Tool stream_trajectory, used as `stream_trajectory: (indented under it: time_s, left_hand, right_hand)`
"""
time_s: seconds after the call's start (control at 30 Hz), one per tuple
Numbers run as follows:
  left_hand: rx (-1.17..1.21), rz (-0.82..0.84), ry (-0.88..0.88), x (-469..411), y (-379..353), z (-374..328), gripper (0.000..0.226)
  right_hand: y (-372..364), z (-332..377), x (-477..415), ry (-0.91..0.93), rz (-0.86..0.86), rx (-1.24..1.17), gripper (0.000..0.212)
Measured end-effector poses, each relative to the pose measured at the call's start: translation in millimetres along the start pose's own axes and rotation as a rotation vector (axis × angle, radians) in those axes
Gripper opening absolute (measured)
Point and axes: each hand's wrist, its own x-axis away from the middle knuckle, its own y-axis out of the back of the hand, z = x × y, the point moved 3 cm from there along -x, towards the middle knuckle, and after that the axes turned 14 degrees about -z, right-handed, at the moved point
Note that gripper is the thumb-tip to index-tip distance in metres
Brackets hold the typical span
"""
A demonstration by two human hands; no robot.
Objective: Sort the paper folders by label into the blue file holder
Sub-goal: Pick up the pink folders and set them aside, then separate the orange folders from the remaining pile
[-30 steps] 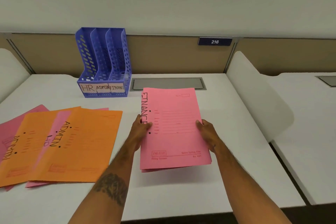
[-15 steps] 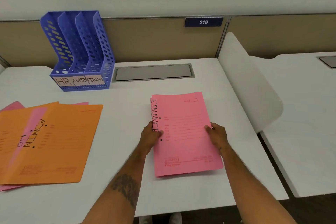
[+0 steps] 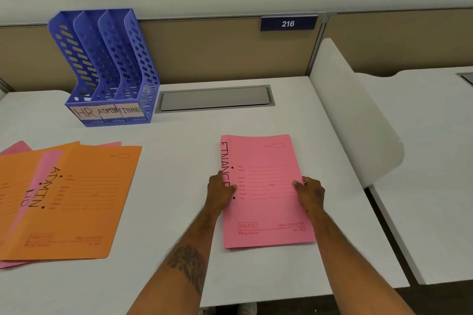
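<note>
Your left hand [image 3: 220,190] pinched the spine edge of the flat pink paper folder [image 3: 266,208], with the thumb lying over the last letters of its handwritten FINANCE label. Your right hand [image 3: 309,190] pinched the opposite long edge, thumb on the cover. The fingers under the folder were hidden, so I could not tell how far beneath they reached. The pink paper folder sat near you, right of centre on the white desk top [image 3: 179,161]; whether it rested on the surface or was just lifted off it, I could not tell.

It looked light, thin and floppy: card like that would probably sag at the unsupported ends and gape along the free right edge. Your grip at the middle of both long sides suited carrying it level. For slotting it upright, I would judge the spine the stiffer place to hold.

The blue perforated plastic file holder [image 3: 107,66] stood well apart, far left against the partition, its right-hand slot tagged FINANCE beside ADMIN and HR. A fanned pile of orange and pink folders [image 3: 84,199] lay at your left, the top one marked ADMIN.
</note>
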Motion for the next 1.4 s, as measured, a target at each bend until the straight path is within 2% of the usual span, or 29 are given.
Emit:
stream_trajectory:
  time_s: [0.27,0.33,0.4,0.47,0.63,0.77,0.93,1.13,1.4]
  left_hand:
    - [-0.014,0.029,0.01,-3,-3,3,0.038]
    - [-0.01,0.041,-0.005,-5,1,4,0.045]
    - [-0.117,-0.002,-0.019,-9,11,7,0.064]
    - [-0.303,-0.069,-0.111,-12,27,11,0.077]
    - [-0.739,-0.182,-0.439,-19,81,25,0.081]
    - [-0.918,-0.247,-0.523,-21,138,37,0.08]
    - [-0.992,-0.314,-0.527,-17,212,62,0.09]
    - [-0.968,-0.352,-0.469,-19,302,109,0.081]
    - [-1.006,-0.362,-0.46,-33,404,169,0.081]
  right_hand:
    - [-4,-2,1,0.041,-0.069,0.133,0.028]
    - [-3,-1,3,0.021,-0.088,0.151,0.036]
    - [-3,4,4,0.039,-0.102,0.238,0.052]
    - [-6,13,7,0.134,-0.116,0.315,0.066]
    - [-34,51,34,0.543,-0.122,0.532,0.086]
    - [-61,83,69,0.765,-0.092,0.579,0.089]
    - [-96,119,122,0.913,-0.044,0.597,0.089]
    - [-145,159,196,0.927,-0.04,0.553,0.094]
    - [-214,196,290,0.931,-0.01,0.531,0.098]
